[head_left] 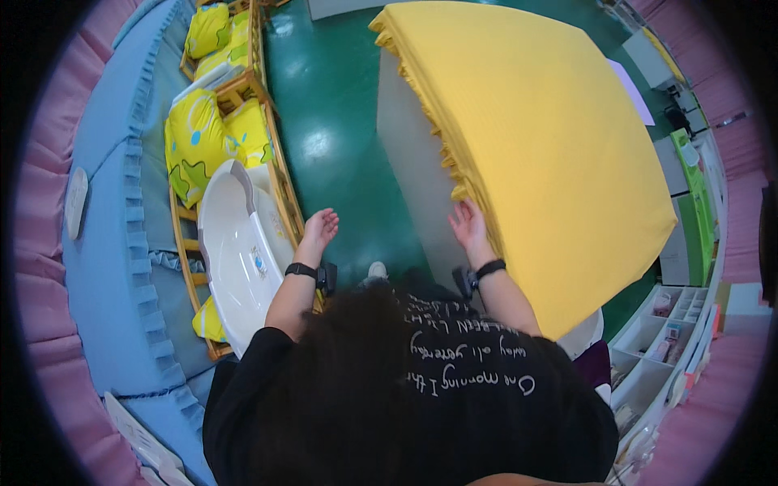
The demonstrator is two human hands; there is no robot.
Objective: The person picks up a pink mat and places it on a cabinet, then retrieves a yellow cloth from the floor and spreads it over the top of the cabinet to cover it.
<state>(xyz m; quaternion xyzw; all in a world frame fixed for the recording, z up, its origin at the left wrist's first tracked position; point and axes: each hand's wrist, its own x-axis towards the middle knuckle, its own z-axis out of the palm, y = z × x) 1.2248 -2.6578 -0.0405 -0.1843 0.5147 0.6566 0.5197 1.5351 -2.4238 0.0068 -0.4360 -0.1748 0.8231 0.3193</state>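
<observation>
My left hand [322,228] hangs over the green floor, its fingers loosely bent and nothing in it. It is nearest to the wooden crib rail and the white baby bathtub [235,259] on the left. My right hand [470,228] is open, fingers slightly apart, beside the ruffled hem of a yellow cover [559,146]. Its fingertips come up to the hem; whether they touch it I cannot tell. The cover is spread over a large grey-sided table or bed on the right. Both wrists wear dark bands with small black devices.
Wooden cribs [279,174] with bright yellow-green patterned bedding [194,138] line the left, next to a blue padded surface [105,243]. Green floor [324,105] runs between them and the covered table. At the lower right stands a white compartment tray [640,332] with small items.
</observation>
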